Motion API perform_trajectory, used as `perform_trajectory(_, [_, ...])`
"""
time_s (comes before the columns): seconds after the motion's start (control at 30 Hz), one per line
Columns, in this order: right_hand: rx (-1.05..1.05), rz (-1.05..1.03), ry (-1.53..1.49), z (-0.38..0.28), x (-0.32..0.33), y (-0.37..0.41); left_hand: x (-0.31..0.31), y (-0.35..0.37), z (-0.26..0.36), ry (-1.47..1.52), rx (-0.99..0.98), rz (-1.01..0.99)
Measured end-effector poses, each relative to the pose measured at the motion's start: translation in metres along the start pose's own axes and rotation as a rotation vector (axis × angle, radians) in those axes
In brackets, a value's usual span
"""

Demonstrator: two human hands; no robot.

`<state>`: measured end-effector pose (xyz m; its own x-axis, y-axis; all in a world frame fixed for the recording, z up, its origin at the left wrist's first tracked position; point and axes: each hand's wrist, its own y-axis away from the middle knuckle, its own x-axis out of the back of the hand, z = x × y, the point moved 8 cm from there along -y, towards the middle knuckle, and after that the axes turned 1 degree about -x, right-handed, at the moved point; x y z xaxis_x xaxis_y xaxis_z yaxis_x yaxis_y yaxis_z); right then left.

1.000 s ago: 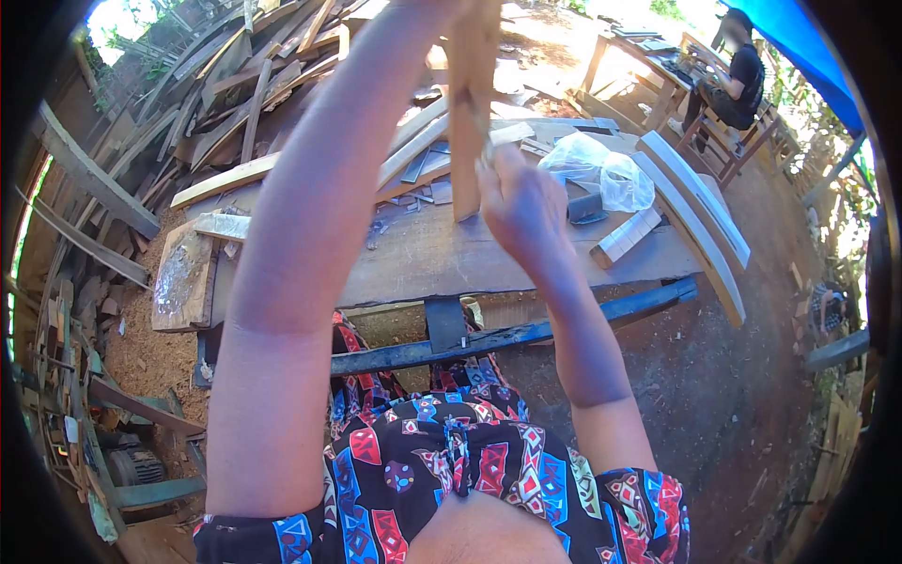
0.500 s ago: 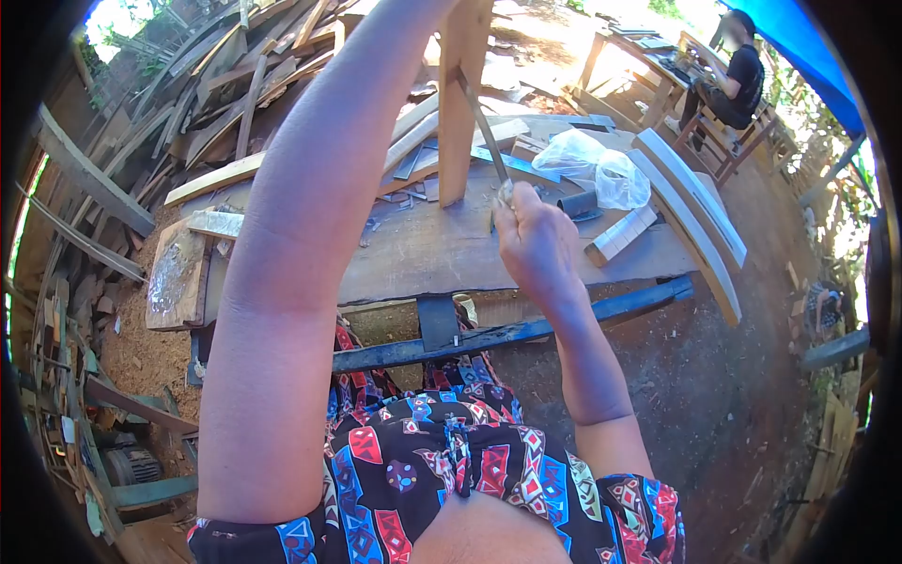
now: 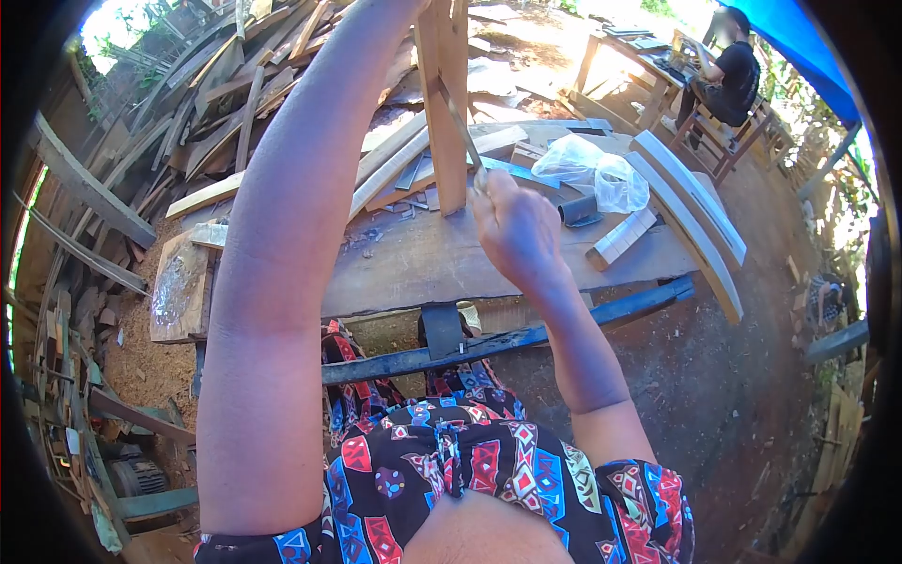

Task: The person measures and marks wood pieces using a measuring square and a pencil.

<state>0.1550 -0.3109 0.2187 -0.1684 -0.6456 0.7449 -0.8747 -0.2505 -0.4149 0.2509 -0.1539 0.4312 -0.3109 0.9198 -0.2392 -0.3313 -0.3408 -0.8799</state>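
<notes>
My right hand is closed around the handle end of a long, thin metal tool. The tool slants up and to the left, and its far end meets the face of an upright wooden board. This board stands on the workbench, its lower end resting on the bench top and its top running out of the frame. My left arm reaches up along the board's left side; the hand itself lies beyond the upper edge of the view.
On the bench's right lie a clear plastic bag, a dark tube, a pale wood block and long curved slats. Scrap wood is heaped behind. A person sits at another table at upper right.
My right hand and the tool have shifted a little to the left. The upright board's upper part has also moved slightly left, along with my left arm.
</notes>
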Motion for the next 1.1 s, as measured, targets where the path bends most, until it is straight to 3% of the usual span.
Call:
perform_trajectory(0.07, [-0.022,-0.032,0.029,0.005,0.001,0.012,0.004,-0.002,0.000,0.018,-0.025,0.010])
perform_trajectory(0.13, [-0.020,-0.052,0.030,0.008,0.001,0.018,0.007,0.001,-0.007,0.091,0.144,-0.003])
perform_trajectory(0.37, [-0.010,-0.003,0.016,-0.005,-0.008,-0.034,0.014,-0.007,-0.014,0.002,0.045,0.070])
perform_trajectory(0.43, [0.073,0.019,0.045,-0.011,-0.012,-0.040,0.020,-0.005,-0.015,-0.023,0.097,0.069])
perform_trajectory(0.5, [0.075,0.027,0.024,-0.014,-0.009,-0.034,0.023,-0.005,-0.017,-0.054,0.148,0.068])
perform_trajectory(0.57, [0.075,0.026,0.000,-0.013,-0.007,-0.019,0.017,-0.006,-0.008,-0.084,-0.017,0.022])
perform_trajectory(0.7, [-0.013,-0.040,0.033,0.005,-0.008,0.016,0.017,-0.011,-0.014,-0.051,-0.051,0.020])
perform_trajectory(0.87, [-0.050,-0.068,0.036,0.010,-0.006,0.009,0.022,-0.004,-0.024,0.000,0.189,0.036])
perform_trajectory(0.97, [0.046,0.017,0.026,-0.004,-0.006,-0.014,0.015,-0.005,-0.013,-0.053,0.037,0.042])
perform_trajectory(1.1, [0.083,0.048,0.029,-0.006,-0.005,-0.017,0.018,-0.006,-0.018,-0.004,0.117,0.069])
